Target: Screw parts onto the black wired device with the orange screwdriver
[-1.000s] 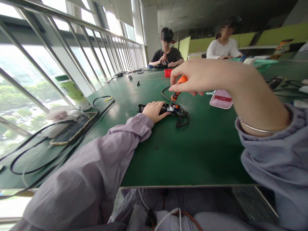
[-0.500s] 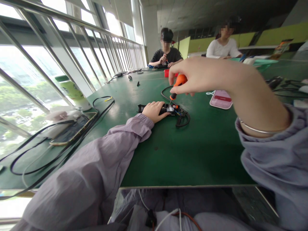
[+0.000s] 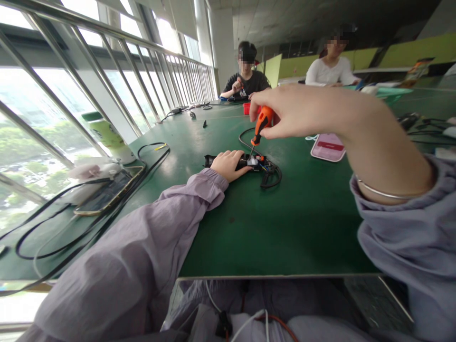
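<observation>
A black device (image 3: 254, 163) with exposed wires and small orange parts lies on the green table (image 3: 285, 228). My left hand (image 3: 230, 165) is wrapped round its dark body, thumb towards the open end. Above it, my right hand (image 3: 281, 111) grips an orange and black screwdriver (image 3: 262, 124) by the handle. The screwdriver leans a little, and its thin shaft points down into the exposed part; the exact contact of the tip is too small to tell. A black cable (image 3: 273, 184) curls beside the device on the right.
A pink phone (image 3: 328, 146) lies right of the device, a red box (image 3: 247, 109) behind. At the left are a dark phone (image 3: 107, 192), cables and a green-and-white cup (image 3: 109, 137). Two people (image 3: 249, 80) sit across the table; small black parts (image 3: 204, 124) lie beyond my left hand.
The screwdriver handle stands more upright and shows more between my right fingers, which have shifted slightly round it. My left hand and the device have stayed in place.
</observation>
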{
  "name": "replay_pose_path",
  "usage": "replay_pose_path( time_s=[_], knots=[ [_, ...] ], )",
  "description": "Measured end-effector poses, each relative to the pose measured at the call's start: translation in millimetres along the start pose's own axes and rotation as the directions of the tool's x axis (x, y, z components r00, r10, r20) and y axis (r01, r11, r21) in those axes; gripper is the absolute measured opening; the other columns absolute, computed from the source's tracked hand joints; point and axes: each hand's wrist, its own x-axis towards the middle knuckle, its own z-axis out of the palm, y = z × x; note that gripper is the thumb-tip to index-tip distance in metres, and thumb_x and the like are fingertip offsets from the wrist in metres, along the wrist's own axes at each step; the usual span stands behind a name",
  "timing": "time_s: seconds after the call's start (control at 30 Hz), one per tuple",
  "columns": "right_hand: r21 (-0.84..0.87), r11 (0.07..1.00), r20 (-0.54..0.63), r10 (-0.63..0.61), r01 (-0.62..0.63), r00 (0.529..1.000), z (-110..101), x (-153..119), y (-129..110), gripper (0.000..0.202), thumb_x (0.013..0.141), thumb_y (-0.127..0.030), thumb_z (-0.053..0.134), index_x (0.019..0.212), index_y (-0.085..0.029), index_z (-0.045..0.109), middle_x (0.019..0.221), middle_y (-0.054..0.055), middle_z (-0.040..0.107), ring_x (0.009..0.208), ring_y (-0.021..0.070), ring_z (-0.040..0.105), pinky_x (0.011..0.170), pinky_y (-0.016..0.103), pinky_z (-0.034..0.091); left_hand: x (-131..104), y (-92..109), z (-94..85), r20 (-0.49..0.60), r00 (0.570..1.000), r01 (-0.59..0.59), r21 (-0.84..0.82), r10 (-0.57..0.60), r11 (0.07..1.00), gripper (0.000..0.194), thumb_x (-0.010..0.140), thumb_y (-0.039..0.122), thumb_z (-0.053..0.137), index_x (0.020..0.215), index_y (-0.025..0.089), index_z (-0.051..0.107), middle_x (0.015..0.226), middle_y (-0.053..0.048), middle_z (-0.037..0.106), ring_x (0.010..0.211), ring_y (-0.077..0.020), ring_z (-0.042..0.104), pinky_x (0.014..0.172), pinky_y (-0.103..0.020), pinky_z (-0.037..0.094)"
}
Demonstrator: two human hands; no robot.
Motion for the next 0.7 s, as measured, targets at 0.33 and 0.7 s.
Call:
replay_pose_path(
  time_s=[0.33, 0.7],
  knots=[
    [0.072, 0.997, 0.058, -0.020, 0.016, 0.998, 1.4, 0.5, 3.4, 0.023, 0.078, -0.036, 0.057, 0.094, -0.021, 0.059, 0.073, 0.002, 0.063, 0.057, 0.0152, 0.057, 0.052, 0.028, 0.036, -0.5, 0.8, -1.0, 0.000, 1.000, 0.003, 0.006, -0.003, 1.000, 0.051, 0.085, 0.054, 0.044, 0.118, 0.015, 0.050, 0.109, -0.010, 0.062, 0.100, -0.0258, 0.056, 0.085, -0.037, 0.041],
    [0.118, 0.993, 0.169, -0.006, -0.014, 0.986, 2.6, 1.4, 8.2, 0.032, 0.083, -0.042, 0.049, 0.093, -0.016, 0.065, 0.056, 0.001, 0.061, 0.050, 0.0114, 0.055, 0.052, 0.027, 0.036, -0.2, -1.4, 1.6, -0.007, 1.000, -0.002, 0.013, 0.002, 1.000, 0.052, 0.085, 0.055, 0.043, 0.118, 0.015, 0.050, 0.107, -0.010, 0.062, 0.099, -0.0261, 0.056, 0.085, -0.037, 0.041]
  ],
)
